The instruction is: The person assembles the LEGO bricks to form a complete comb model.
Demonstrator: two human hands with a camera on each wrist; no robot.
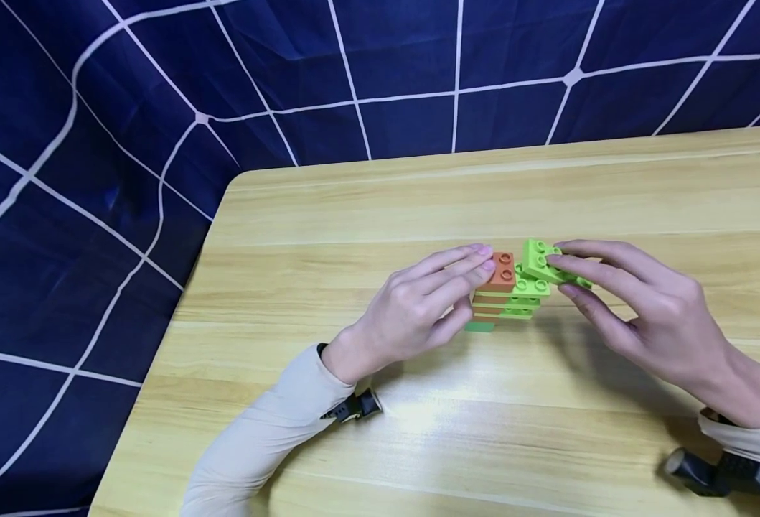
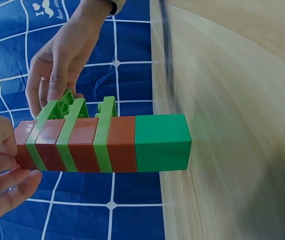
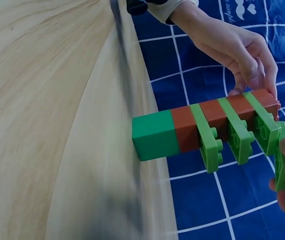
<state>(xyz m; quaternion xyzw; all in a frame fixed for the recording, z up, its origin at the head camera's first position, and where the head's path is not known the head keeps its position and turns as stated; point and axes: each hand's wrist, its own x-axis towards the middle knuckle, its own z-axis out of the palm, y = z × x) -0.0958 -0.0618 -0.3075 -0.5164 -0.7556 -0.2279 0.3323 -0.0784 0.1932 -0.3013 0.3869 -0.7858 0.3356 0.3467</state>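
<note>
A tower of toy building bricks stands on the table, with a green brick at its foot. Above it, brown bricks alternate with light green plates that jut out to the right. My left hand grips the topmost brown brick from its left side, fingertips at its upper edge. Between thumb and fingers, my right hand pinches a separate light green piece with studs. This piece is tilted and overlaps the highest jutting plate in the head view.
The wood-grain table extends around the tower. Behind it and to the left hangs a dark blue cloth with white grid lines. Black wrist-worn devices sit at both sleeves, low over the tabletop.
</note>
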